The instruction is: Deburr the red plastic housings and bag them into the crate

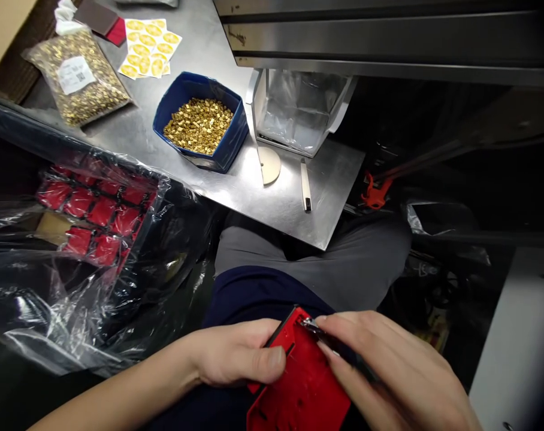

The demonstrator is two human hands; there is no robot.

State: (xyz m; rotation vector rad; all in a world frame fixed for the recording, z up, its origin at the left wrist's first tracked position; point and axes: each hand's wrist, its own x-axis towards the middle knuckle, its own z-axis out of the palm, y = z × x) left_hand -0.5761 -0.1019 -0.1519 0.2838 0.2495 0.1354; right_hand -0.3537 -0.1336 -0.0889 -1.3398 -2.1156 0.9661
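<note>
My left hand [242, 353] is closed around the edge of a red plastic part [305, 383] with a dark strip along one side, thumb on top. The part is tilted above my lap, and its lower end runs out of view. In my right hand [389, 365], between thumb and fingers, is a small dark tool with a shiny metal tip [308, 324]. Its tip touches or nearly touches the top corner of the red part; most of the tool is hidden by my fingers, so its exact kind is unclear.
On the metal table [294, 221] stand a blue bin [233, 134] of small brass pieces, a bag [81, 84] of similar pieces, yellow-and-white sticker sheets [148, 48], a white-handled cutter [305, 185] and a clear-lined container [299, 114]. At left, a plastic-lined box holds red parts [103, 209].
</note>
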